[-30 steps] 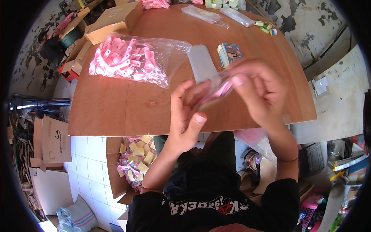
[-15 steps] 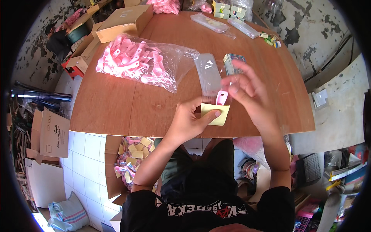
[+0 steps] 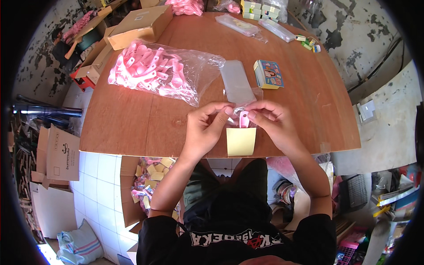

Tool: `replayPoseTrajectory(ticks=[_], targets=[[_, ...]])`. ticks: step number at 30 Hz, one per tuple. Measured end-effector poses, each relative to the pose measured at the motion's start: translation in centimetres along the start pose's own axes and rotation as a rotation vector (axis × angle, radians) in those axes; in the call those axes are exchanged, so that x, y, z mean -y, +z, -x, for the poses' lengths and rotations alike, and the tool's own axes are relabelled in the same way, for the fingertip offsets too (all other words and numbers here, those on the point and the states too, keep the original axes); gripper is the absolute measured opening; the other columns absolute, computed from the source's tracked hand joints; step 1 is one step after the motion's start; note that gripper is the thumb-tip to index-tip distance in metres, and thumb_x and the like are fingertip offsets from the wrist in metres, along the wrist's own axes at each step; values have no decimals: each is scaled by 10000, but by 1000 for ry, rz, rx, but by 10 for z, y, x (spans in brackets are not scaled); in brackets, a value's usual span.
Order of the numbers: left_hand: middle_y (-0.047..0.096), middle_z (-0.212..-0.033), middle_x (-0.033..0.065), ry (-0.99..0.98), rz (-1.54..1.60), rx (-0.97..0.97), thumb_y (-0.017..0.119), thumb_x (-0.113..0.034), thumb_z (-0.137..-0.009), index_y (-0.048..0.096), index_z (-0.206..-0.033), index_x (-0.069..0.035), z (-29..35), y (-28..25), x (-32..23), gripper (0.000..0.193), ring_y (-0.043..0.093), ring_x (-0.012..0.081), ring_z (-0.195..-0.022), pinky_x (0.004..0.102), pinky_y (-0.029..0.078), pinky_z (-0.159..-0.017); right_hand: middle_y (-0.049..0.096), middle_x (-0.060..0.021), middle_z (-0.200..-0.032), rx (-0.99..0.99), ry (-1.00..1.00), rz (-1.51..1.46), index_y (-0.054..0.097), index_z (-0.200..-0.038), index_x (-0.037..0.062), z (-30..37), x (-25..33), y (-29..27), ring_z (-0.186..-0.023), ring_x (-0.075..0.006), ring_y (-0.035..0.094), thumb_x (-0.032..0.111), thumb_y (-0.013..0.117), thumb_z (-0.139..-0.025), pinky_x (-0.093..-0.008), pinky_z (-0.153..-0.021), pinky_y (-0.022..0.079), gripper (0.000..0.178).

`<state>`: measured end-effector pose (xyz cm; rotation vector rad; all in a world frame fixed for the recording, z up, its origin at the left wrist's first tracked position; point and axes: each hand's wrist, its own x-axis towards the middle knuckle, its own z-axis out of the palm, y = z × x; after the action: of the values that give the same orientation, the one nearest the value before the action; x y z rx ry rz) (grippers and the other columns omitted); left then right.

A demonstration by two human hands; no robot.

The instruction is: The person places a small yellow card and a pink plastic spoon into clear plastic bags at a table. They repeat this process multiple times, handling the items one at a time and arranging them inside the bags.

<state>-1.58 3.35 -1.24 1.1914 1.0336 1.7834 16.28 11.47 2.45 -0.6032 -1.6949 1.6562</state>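
Observation:
Between my two hands hangs a small clear plastic bag holding a pink plastic spoon and a pale yellow card. My left hand pinches the bag's top edge on one side, thumb against fingers. On the other side my right hand pinches the same edge beside the spoon's handle. Only that handle shows; the card hides the spoon's lower part. Just beyond my fingers lies a stack of clear bags. Right of it sits a stack of printed cards.
A large clear bag of pink spoons lies on the brown table, left of centre. Behind it stands a cardboard box. Below the table edge, an open carton holds several packed spoons. Wrapped packs lie at the far side.
My right hand has come down to the bag's top edge. My left hand has shifted from the card up to that edge, uncovering the card and the stacked printed cards.

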Motion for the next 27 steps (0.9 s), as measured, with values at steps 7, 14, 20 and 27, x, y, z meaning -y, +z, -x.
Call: replayPoseTrajectory(ticks=[7,14,20,27], targets=[[710,-1020,103,82,-113,62,624,-16,-943,674,-1075,46,1,-8,-4,154,659,122,-910,252,537,-812,694,-103,-1023,46,-63,-46,664,-1076,-50,-3,-7,-8,-942,-139,665,21,633,-934,-278,-841,560,162],[713,-970,63,13,-81,158,606,26,-939,706,-1042,20,4,-16,-9,143,629,84,-880,229,509,-775,689,-110,-998,121,-145,65,707,-998,-36,0,-4,-16,-889,-127,657,-35,615,-910,-248,-758,548,127],[712,-957,57,12,-62,178,575,71,-929,699,-1013,31,4,-19,-12,155,627,85,-880,235,507,-770,680,-98,-964,211,-252,167,713,-981,-40,2,-5,-23,-821,-110,627,-108,547,-878,-219,-679,492,207],[706,-977,106,-19,75,210,650,82,-886,667,-1035,46,7,-18,-8,155,665,130,-908,263,547,-799,667,-105,-971,249,-402,266,704,-987,-32,1,0,-19,-841,-131,640,-63,628,-850,-222,-697,514,159]])
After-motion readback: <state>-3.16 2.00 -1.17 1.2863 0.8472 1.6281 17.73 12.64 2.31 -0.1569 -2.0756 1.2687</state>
